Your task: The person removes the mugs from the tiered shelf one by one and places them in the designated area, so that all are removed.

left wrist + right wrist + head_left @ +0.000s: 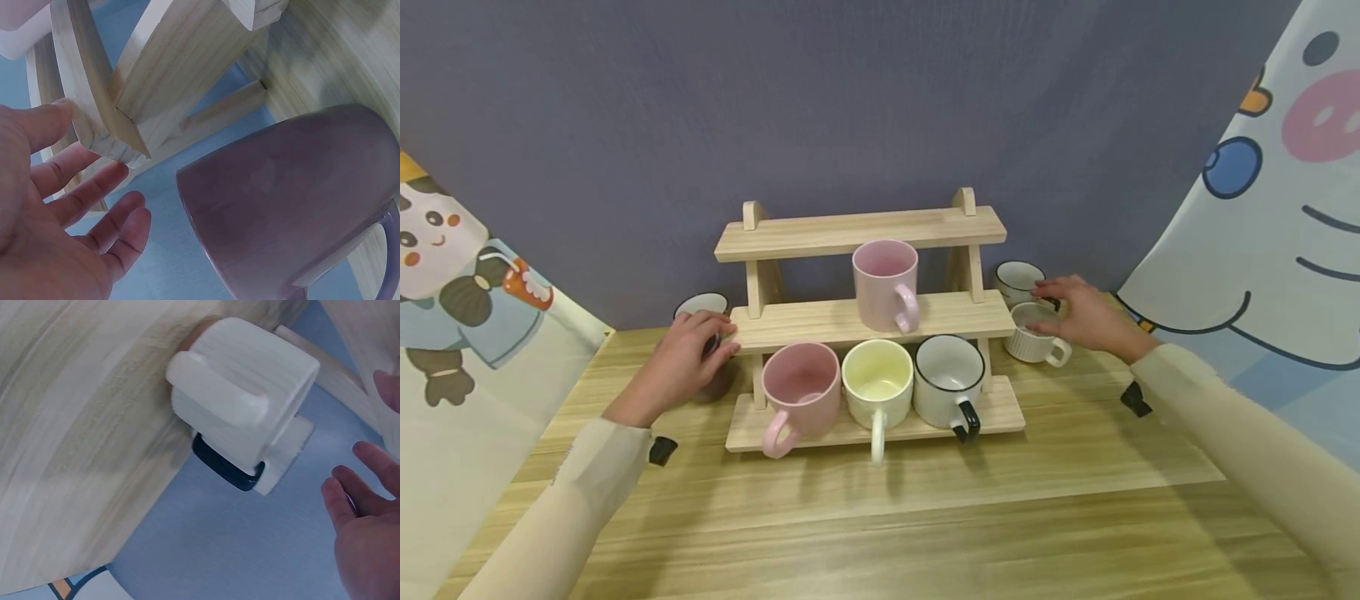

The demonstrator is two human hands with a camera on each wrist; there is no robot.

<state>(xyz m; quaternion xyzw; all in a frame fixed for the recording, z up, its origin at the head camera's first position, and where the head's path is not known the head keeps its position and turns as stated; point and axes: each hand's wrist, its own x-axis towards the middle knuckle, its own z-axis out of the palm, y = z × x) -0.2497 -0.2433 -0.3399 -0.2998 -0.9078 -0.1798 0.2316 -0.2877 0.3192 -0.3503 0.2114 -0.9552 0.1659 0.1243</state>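
My left hand (681, 358) is at the left end of the wooden shelf's middle tier (797, 323). In the left wrist view its thumb and fingertips are by the board's end (115, 147), the other fingers spread loosely. A mauve mug (294, 194) stands beside that hand, and a black-rimmed white mug (702, 302) is partly hidden behind it. My right hand (1086, 317) is over a ribbed white cup (1028, 340), with a black-rimmed white mug (1017, 279) behind it. In the right wrist view the fingers (340, 500) are apart from both.
A pink mug (880, 287) sits on the middle tier. Along the bottom tier stand a larger pink mug (808, 400), a pale yellow mug (861, 392) and a black-rimmed white mug (942, 396), handles forward. A grey-blue backdrop (880, 100) rises behind the wooden table (880, 533).
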